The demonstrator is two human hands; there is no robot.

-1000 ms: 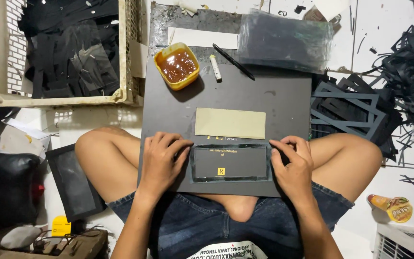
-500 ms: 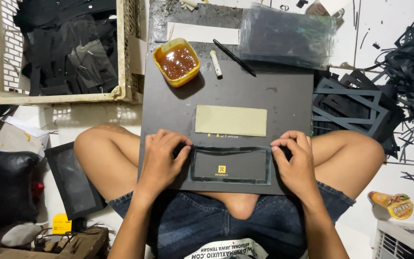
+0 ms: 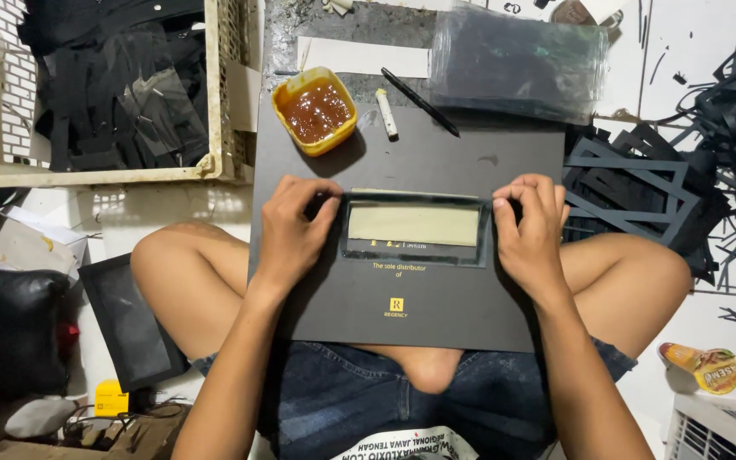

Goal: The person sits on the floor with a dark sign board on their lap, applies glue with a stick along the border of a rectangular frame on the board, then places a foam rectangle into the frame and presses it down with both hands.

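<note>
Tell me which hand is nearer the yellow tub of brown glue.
Left. The left hand lies just below the yellow tub, at the left end of the black window frame. The right hand holds the frame's far end, well off to the right.

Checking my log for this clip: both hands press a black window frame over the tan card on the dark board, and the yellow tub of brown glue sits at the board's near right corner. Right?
Not quite. In the head view the yellow tub sits at the dark board's far left corner. The left hand and right hand do press the black window frame over the tan card.
</note>
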